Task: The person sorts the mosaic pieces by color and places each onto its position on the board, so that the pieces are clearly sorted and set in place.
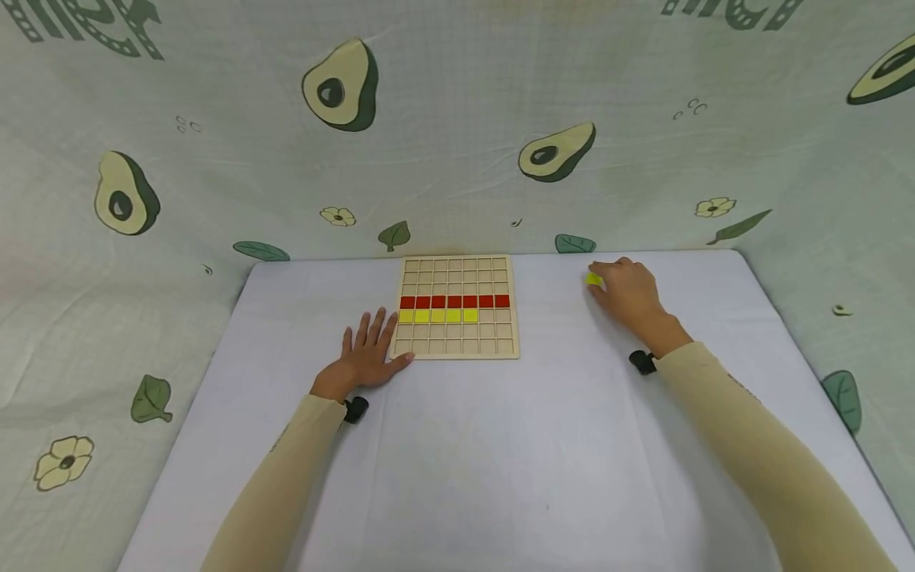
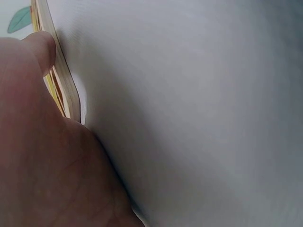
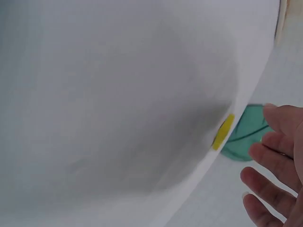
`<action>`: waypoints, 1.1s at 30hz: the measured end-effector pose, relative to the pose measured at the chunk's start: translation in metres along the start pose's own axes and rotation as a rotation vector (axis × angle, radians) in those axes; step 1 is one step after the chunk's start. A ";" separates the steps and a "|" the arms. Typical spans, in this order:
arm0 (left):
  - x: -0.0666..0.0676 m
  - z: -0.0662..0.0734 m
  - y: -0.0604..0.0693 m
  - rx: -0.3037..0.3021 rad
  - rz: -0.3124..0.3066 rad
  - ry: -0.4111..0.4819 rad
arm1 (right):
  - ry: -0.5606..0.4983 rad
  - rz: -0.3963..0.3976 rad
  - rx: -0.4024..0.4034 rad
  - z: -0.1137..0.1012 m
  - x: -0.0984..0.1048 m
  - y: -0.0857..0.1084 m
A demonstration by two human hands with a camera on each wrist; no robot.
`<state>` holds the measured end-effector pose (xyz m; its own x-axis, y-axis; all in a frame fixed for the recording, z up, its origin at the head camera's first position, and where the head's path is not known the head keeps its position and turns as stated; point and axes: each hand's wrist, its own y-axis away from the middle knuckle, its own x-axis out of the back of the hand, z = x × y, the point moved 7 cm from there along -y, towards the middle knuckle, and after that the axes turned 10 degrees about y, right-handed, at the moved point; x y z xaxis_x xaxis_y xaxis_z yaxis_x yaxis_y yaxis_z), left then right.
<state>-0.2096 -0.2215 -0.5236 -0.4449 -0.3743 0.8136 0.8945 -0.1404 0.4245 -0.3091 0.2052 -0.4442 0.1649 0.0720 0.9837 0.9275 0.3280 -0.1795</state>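
Note:
A wooden grid board lies on the white table, its edge also showing in the left wrist view. One row of the board is filled with red tiles; below it, several yellow tiles fill the row from the left. My left hand rests at the board's left side with fingers spread, the thumb at its lower left corner. Far to the right, my right hand is at a loose yellow tile. In the right wrist view this tile lies flat, apart from the loosely bent fingers.
The white tabletop stretches in front of the board and to both sides. Behind it hangs a pale cloth printed with avocados and leaves, close to the board's far edge. A black wrist device sits below the right hand.

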 end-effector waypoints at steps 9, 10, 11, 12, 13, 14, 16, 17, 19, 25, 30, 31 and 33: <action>-0.001 0.000 0.000 -0.003 0.002 0.005 | 0.037 -0.073 -0.043 0.022 -0.010 -0.004; -0.001 -0.001 0.000 -0.003 0.002 0.005 | 0.039 -0.082 -0.046 0.023 -0.011 -0.004; -0.001 -0.001 -0.001 -0.004 0.004 0.006 | 0.038 -0.090 -0.049 0.023 -0.012 -0.004; -0.001 -0.001 -0.001 -0.004 0.006 0.007 | 0.037 -0.099 -0.052 0.024 -0.013 -0.004; -0.002 -0.001 -0.001 -0.004 0.007 0.007 | 0.037 -0.107 -0.053 0.024 -0.014 -0.005; -0.002 -0.001 -0.001 -0.002 0.007 0.005 | 0.035 -0.114 -0.052 0.023 -0.015 -0.004; -0.002 -0.001 -0.001 -0.003 0.008 0.002 | 0.034 -0.123 -0.046 0.023 -0.017 -0.005; -0.002 -0.001 -0.001 -0.004 0.008 0.001 | 0.032 -0.123 -0.043 0.023 -0.017 -0.005; -0.002 -0.001 -0.001 -0.003 0.005 -0.004 | 0.031 -0.126 -0.037 0.023 -0.020 -0.006; -0.002 0.000 -0.002 -0.003 0.006 -0.013 | 0.009 -0.121 -0.024 0.023 -0.022 -0.010; -0.001 -0.001 -0.002 -0.004 0.015 -0.022 | -0.003 -0.110 -0.030 0.021 -0.022 -0.013; -0.001 -0.001 -0.002 -0.003 0.015 -0.023 | -0.001 -0.106 -0.029 0.021 -0.022 -0.014; -0.001 -0.001 -0.002 0.000 0.014 -0.023 | 0.012 -0.098 -0.020 0.019 -0.023 -0.015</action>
<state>-0.2112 -0.2218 -0.5257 -0.4336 -0.3547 0.8283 0.9004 -0.1356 0.4133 -0.3333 0.2169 -0.4643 0.0765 0.0295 0.9966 0.9460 0.3136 -0.0819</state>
